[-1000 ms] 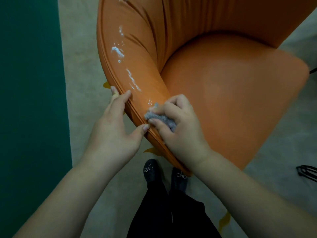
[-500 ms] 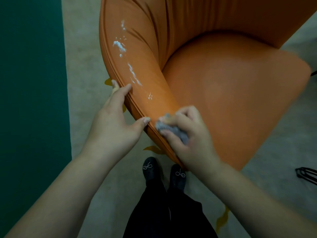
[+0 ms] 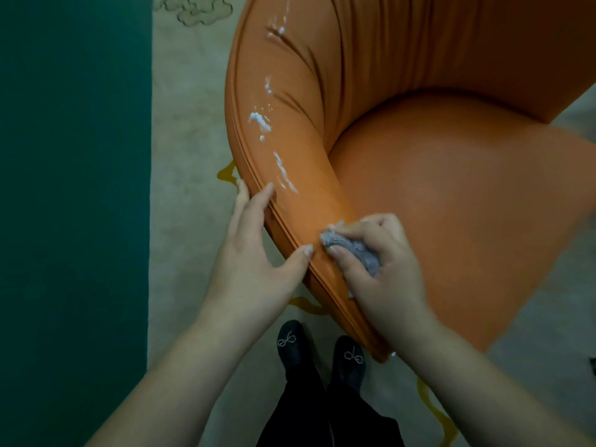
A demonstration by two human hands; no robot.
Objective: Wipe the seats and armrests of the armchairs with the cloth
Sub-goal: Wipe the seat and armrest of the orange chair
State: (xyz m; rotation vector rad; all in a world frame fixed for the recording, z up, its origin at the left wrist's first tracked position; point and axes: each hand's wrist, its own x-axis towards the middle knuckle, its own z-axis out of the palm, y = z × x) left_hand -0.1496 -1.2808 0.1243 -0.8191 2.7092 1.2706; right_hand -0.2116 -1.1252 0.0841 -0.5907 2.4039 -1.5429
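An orange armchair (image 3: 451,204) fills the upper right, seen from above. Its left armrest (image 3: 300,208) curves toward me and carries several white foamy smears (image 3: 259,121) along its top. My right hand (image 3: 390,275) grips a bunched grey cloth (image 3: 354,248) and presses it on the armrest near its front end, below the lowest smear. My left hand (image 3: 251,259) rests on the armrest's outer rim. Its fingers lie straight along the outside and its thumb tip touches the rim just left of the cloth.
Beige carpet (image 3: 187,124) with yellow patterning lies under the chair. A dark green area (image 3: 74,221) borders it on the left. My feet in dark shoes (image 3: 290,346) stand close to the armrest's front end. A small dark object (image 3: 592,366) shows at the right edge.
My right hand slid the cloth a little down the armrest toward its front end. My left hand kept its place on the rim. More of the upper armrest is in view.
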